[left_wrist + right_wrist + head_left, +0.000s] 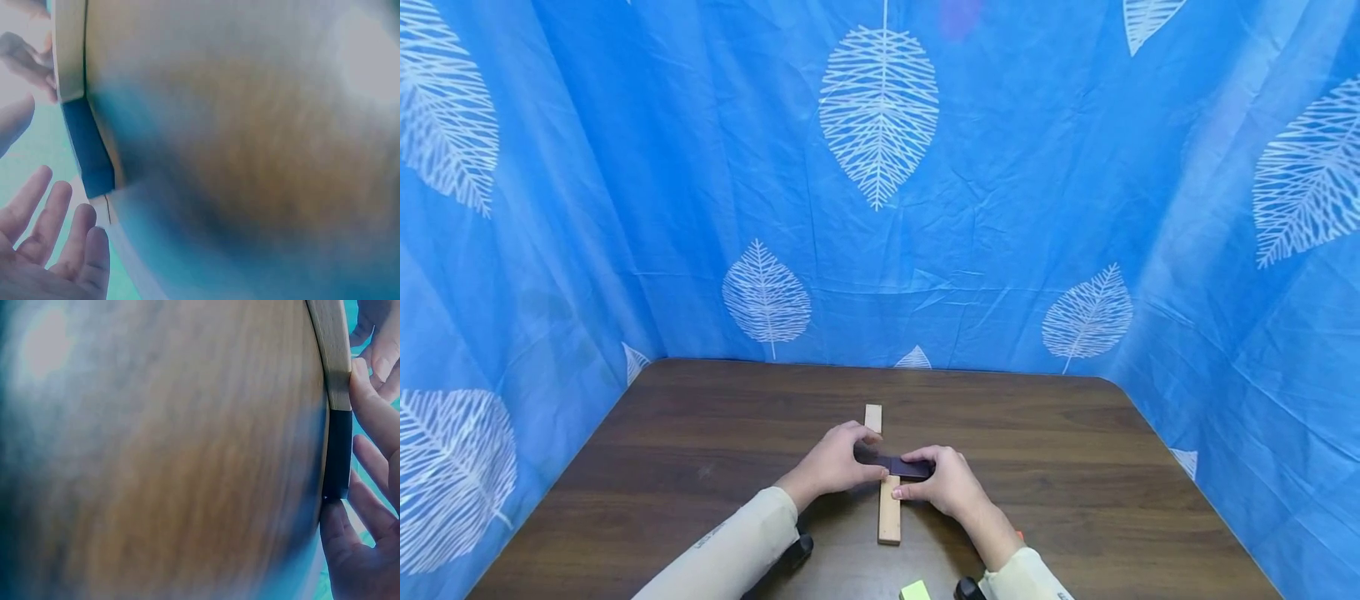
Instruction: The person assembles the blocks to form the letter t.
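A dark block (912, 468) lies crosswise at the far end of a pale wooden block (889, 518) on the table. My right hand (951, 485) holds the dark block's right part, thumb on the near side and fingers beyond. The right wrist view has that thumb beside the pale block (337, 356) and fingers at the end of the dark block (338, 453). Around the left part curves my left hand (838, 460); in the left wrist view its fingers (57, 203) are spread and loosely extended near the dark block (89, 150). Contact there is unclear.
Another pale wooden block (873, 417) lies farther back, beyond the left fingers. A yellow-green piece (914, 591) shows at the bottom edge, and a bit of orange (1019, 535) peeks out by the right wrist. Blue leaf-patterned cloth (880, 250) surrounds the wooden table (715, 417).
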The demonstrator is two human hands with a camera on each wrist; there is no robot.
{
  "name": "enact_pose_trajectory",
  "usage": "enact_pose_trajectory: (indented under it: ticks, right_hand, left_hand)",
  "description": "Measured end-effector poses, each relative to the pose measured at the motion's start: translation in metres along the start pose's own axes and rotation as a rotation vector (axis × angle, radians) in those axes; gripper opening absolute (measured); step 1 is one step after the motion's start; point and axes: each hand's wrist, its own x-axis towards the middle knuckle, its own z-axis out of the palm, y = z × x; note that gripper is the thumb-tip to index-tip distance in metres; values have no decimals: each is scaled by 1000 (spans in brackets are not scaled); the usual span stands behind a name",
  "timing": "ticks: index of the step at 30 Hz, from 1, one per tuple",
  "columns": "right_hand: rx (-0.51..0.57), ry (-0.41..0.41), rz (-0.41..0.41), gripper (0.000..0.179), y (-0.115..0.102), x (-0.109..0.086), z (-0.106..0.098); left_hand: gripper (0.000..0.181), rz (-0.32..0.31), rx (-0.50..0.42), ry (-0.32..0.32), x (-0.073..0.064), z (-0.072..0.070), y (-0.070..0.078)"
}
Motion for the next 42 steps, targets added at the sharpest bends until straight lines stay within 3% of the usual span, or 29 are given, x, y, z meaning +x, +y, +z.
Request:
enact_pose_trajectory:
  ticks: [6, 15, 28, 34, 42]
  right_hand:
    - [-3, 6, -3, 51, -1, -1, 0]
    - [-35, -6, -1, 51, -1, 1, 1]
    - [-26, -7, 6, 52, 1, 2, 0]
    - [-14, -15, 15, 52, 0, 0, -1]
    - [-4, -19, 21, 52, 1, 2, -1]
  left_hand:
    - [43, -29, -83, 57, 9, -9, -9]
    - [45, -163, -216, 139, 20, -3, -28]
    - [52, -154, -136, 131, 37, -7, -29]
    - [66, -194, -72, 79, 42, -10, -30]
    - [68, -192, -51, 20, 51, -13, -33]
